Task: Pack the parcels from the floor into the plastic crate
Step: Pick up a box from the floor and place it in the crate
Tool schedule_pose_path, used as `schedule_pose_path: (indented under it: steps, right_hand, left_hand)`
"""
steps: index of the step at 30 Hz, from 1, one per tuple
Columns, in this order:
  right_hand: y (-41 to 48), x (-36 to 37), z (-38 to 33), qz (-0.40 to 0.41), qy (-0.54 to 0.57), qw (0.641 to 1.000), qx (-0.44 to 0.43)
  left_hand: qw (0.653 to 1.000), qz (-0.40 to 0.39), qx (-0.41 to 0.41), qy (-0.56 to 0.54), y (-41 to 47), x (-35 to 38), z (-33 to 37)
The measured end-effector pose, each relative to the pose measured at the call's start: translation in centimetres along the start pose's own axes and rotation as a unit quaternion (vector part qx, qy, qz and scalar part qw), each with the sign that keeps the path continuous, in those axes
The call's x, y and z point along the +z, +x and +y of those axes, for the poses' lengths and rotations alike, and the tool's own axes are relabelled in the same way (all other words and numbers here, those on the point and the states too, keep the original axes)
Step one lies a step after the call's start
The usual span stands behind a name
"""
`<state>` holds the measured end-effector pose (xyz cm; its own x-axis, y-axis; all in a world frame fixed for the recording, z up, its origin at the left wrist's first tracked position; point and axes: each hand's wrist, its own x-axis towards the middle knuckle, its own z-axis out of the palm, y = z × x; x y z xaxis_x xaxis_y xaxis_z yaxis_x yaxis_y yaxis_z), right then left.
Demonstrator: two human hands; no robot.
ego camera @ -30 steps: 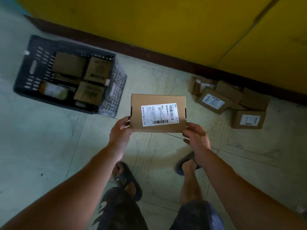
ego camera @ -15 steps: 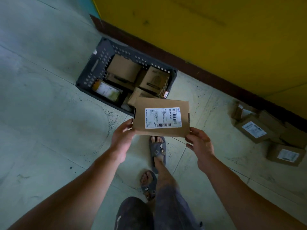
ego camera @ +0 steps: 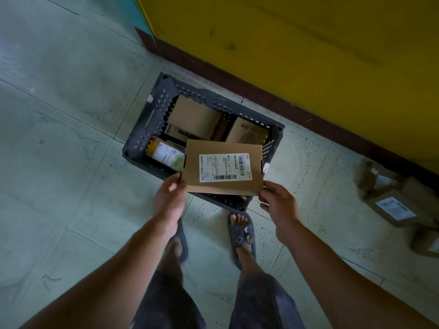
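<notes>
The flat brown parcel (ego camera: pixel 223 168) is up in the air, over the near side of the dark plastic crate (ego camera: pixel 152 122). Its white label faces up. It is held flat, most likely so it can go down flat on top of the boxes in the crate.

The left hand (ego camera: pixel 169 200) grips the near left corner, with the thumb on top and the fingers hidden under the box. The right hand (ego camera: pixel 278 205) grips the near right corner the same way. Both hands are closed on the parcel, one at each side, so it stays level and does not tip.

The crate sits on the floor (ego camera: pixel 71 162) just beside the dark strip at the bottom of the yellow wall (ego camera: pixel 308 43). Inside it are some brown boxes (ego camera: pixel 193 118) and a box with a green and white label (ego camera: pixel 166 154). There looks to be room on top for one more. The person's two feet in slippers (ego camera: pixel 242 233) stand right at the near edge of the crate.

More parcels on the floor (ego camera: pixel 394 207) wait near the wall on the right, well apart from the crate. So the job is not done.

A second ago the parcel was over bare floor, the crate was far off to the left, and the pile was just ahead. Now the person has stepped over, and the parcel covers part of the crate. The grip looks the same.
</notes>
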<state>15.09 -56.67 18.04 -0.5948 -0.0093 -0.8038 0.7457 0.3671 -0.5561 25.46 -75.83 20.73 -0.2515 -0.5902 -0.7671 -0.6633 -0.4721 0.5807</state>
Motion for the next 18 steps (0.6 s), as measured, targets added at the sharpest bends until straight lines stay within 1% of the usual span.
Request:
schedule_pose_path:
  steps: [2, 5, 9, 11, 15, 18]
  right_hand:
    - [0.4, 2.1, -0.8, 0.013, -0.008, 1.000, 0.009]
    - [0.5, 5.8, -1.6, 0.038, -0.010, 0.999, 0.021]
    - [0.9, 11.2, -2.8, 0.081, 0.033, 0.995, 0.044]
    - [1.2, 14.0, -3.0, 0.094, 0.035, 0.994, 0.051]
    - [3.0, 18.6, -3.1, 0.110, 0.013, 0.992, 0.057]
    - [5.4, 20.9, -2.7, 0.114, 0.005, 0.990, 0.083]
  left_hand:
    - [1.000, -0.011, -0.016, -0.006, 1.9, -1.0, 1.2]
    - [0.995, -0.026, -0.076, -0.054, 5.1, -2.7, 2.6]
    - [0.987, -0.027, -0.139, -0.076, 10.4, -5.1, 4.9]
    - [0.984, -0.031, -0.158, -0.078, 13.0, -6.4, 5.7]
    - [0.980, -0.074, -0.178, -0.050, 18.0, -8.2, 6.4]
    - [0.976, -0.050, -0.208, -0.041, 21.4, -7.8, 6.5]
